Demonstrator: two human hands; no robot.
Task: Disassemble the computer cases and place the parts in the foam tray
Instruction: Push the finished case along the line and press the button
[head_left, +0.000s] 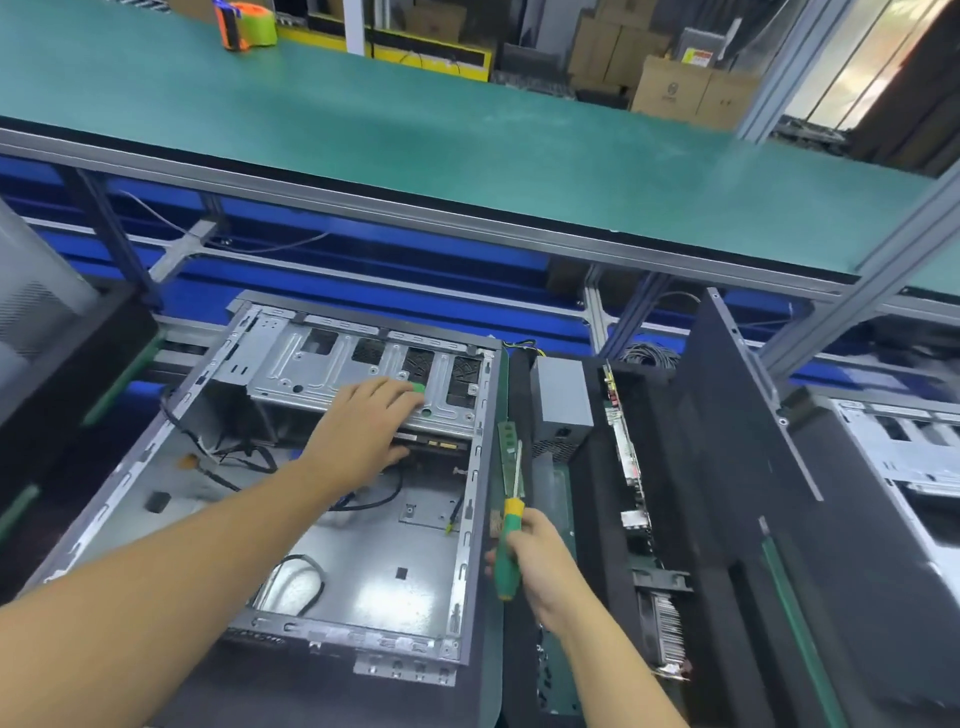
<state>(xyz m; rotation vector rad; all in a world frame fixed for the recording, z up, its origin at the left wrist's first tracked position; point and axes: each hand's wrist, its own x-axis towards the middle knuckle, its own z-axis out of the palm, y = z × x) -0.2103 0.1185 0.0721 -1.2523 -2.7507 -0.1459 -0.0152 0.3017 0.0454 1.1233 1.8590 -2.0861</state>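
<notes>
Two hands in view.

Right hand (540, 564): fingers wrapped tight round the green-and-yellow plastic handle of a screwdriver (506, 545). The shaft points away from the person, above the strip between case and tray.

Left hand (363, 431): fingers stretched flat on the silver sheet-metal drive cage (311, 371), holding nothing. Fingertips touch a small green tab (420, 387).

The cage sits at the far end of the open grey metal computer case (374, 566). The case lies on its side, with loose black cables (234, 462) on its floor.

Just right of the case stands the black foam tray (597, 519). A grey box-shaped power supply (563, 395) is at its far end. Circuit boards (631, 457) stand on edge in a slot, and a finned metal part (667, 629) is nearer the person.

Beyond, a green-topped bench (415, 130) carries an orange-and-green tape dispenser (244, 23).
</notes>
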